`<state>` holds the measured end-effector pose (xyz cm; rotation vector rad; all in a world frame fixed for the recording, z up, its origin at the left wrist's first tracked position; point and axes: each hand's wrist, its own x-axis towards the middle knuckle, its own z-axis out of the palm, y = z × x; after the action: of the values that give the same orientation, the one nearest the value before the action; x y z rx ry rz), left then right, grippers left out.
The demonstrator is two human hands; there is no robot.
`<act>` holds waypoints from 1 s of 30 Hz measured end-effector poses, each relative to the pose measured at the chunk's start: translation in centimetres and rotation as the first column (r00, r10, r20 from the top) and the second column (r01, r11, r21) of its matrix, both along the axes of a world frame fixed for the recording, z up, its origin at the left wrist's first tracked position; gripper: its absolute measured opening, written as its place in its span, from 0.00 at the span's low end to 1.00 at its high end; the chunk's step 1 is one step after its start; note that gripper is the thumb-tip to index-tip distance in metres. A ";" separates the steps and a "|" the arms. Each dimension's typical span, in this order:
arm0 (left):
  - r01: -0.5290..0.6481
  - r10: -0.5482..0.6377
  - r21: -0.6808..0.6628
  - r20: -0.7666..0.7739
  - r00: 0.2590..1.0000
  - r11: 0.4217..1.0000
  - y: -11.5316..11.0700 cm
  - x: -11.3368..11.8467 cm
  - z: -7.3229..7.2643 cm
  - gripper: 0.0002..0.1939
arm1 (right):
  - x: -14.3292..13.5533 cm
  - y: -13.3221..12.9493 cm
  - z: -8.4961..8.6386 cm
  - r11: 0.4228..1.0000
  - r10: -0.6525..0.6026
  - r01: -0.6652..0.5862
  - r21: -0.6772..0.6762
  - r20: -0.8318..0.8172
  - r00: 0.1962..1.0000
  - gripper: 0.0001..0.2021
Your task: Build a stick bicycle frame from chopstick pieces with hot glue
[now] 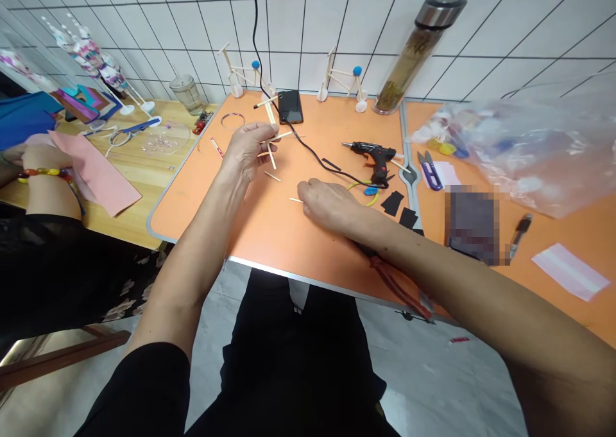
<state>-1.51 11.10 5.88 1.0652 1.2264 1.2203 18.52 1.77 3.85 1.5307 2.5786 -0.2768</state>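
Note:
My left hand (pixel 248 145) is closed on a small frame of thin pale sticks (pixel 271 111), held above the orange table (pixel 269 225). One bar near its top has a dark tip. My right hand (pixel 330 206) is closed in a pinch, and a short pale stick (pixel 296 199) pokes out from its fingers. Between the two hands a loose stick piece (pixel 273 176) lies on the tabletop. A black glue gun (pixel 373 158) rests beyond my right hand. Pliers with red handles (pixel 397 286) are partly hidden under my right forearm.
Two stick models with blue balls (pixel 357 71) stand along the tiled wall, near a phone (pixel 290 106) and a tall bottle (pixel 414 52). Black pieces (pixel 393 203), purple snips (pixel 430 171) and a plastic bag (pixel 543 148) are rightward. Someone's hand (pixel 45 158) holds pink paper (pixel 103 174) at left.

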 end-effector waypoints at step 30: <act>0.081 -0.078 -0.178 0.027 0.997 0.981 -3.2 3.3 -1.2 0.09 | 3.6 1.8 -2.4 0.852 -0.519 0.094 -0.515 -0.807 0.281 0.04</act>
<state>1.79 7.87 4.70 0.9576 1.2411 1.0368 22.15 3.56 1.47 2.0651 2.4213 -2.2017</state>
